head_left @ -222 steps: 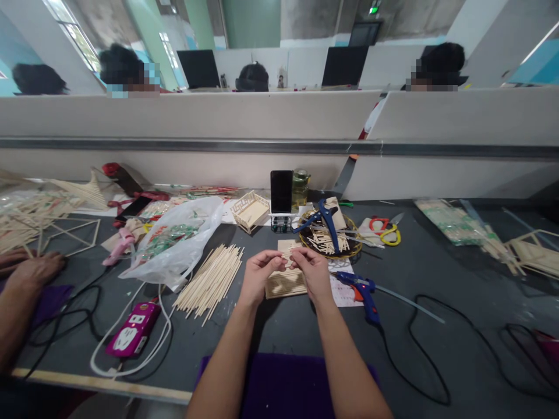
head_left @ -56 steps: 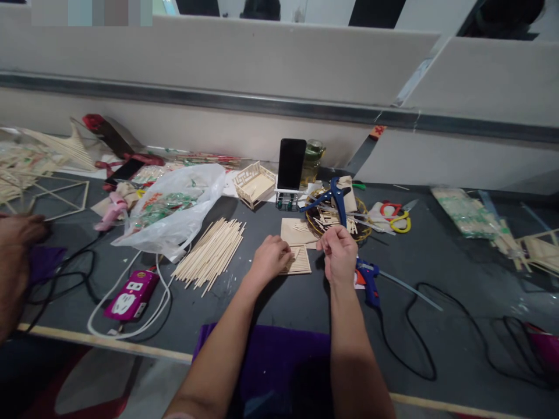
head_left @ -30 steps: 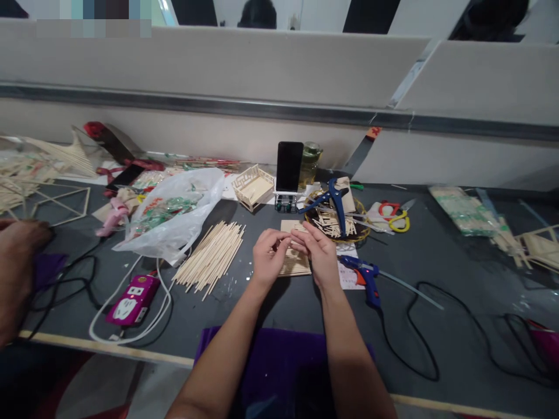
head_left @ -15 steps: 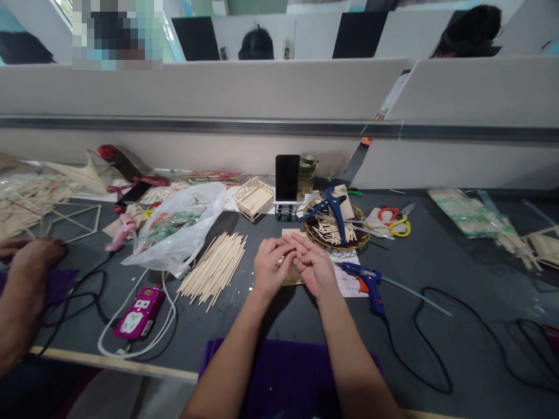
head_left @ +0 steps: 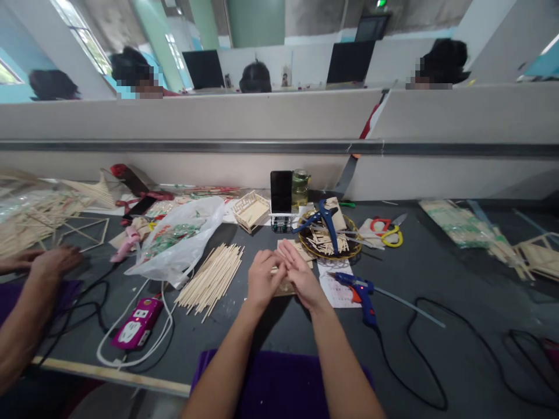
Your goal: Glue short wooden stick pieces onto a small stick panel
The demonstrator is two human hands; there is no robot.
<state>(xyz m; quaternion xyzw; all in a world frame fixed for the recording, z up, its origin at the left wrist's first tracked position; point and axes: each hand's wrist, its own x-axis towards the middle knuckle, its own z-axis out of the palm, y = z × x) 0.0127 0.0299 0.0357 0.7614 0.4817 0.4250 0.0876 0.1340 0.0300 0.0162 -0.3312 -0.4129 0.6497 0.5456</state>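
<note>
My left hand (head_left: 264,280) is at the middle of the grey table, its fingertips pinched together against the palm side of my right hand (head_left: 303,280). Anything in that pinch is too small or hidden to make out. My right hand's fingers are stretched out and lie beside one another. Beneath both hands is a flat wooden piece (head_left: 285,288), mostly covered. Just beyond them lies a light wooden board (head_left: 305,251). A blue glue gun (head_left: 365,299) rests right of my right hand, and a pile of thin wooden sticks (head_left: 213,276) lies left of my left hand.
A wire basket (head_left: 360,251) holds short sticks and a blue clamp (head_left: 328,224). Scissors (head_left: 392,237), a phone on a stand (head_left: 281,192), a small stick-built model (head_left: 252,210), a plastic bag (head_left: 174,241) and a purple power strip (head_left: 137,323) surround the work. A co-worker's hand (head_left: 56,259) is at left.
The camera view has tilted up, so more of the room shows. My left fingers have shifted slightly on my right hand, which has turned a little and stays stretched out.
</note>
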